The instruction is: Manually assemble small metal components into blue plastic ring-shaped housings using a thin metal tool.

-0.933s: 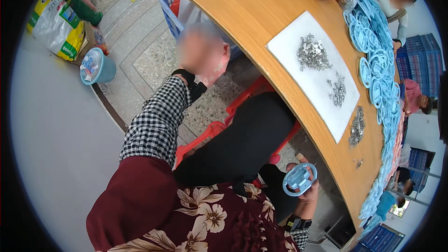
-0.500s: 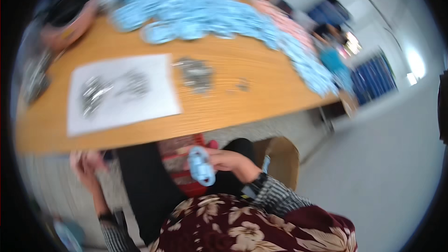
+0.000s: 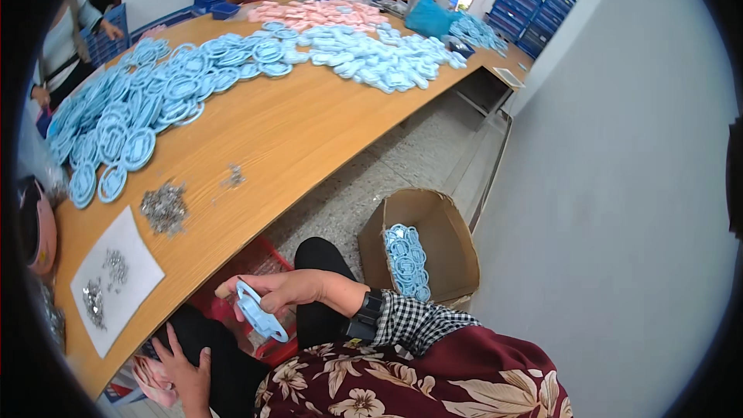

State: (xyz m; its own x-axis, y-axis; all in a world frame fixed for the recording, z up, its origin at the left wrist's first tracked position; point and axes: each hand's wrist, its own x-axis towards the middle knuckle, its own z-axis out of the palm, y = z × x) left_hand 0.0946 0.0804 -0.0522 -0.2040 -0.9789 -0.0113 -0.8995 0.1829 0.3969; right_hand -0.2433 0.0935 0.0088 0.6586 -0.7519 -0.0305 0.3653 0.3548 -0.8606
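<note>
My right hand is closed on a light-blue oval plastic piece, held tilted above my lap, thumb on its near side. A tan covering sits on one of its fingertips. My left hand holds nothing; its fingers are spread against my black trouser leg. Beside its fingers is a crumpled-looking pink thing that I cannot make out. On the wooden table a white sheet carries two small heaps of shiny metal bits. Another metal heap lies beyond the sheet.
Light-blue oval pieces cover much of the table's far side, with pink pieces behind. A cardboard box of blue pieces stands on the floor at right. A red basket is under the table edge. Other people sit around the table.
The view has swung right, bringing the box and the far people into sight. My left hand now lies spread on my leg. My right hand still holds the blue piece.
</note>
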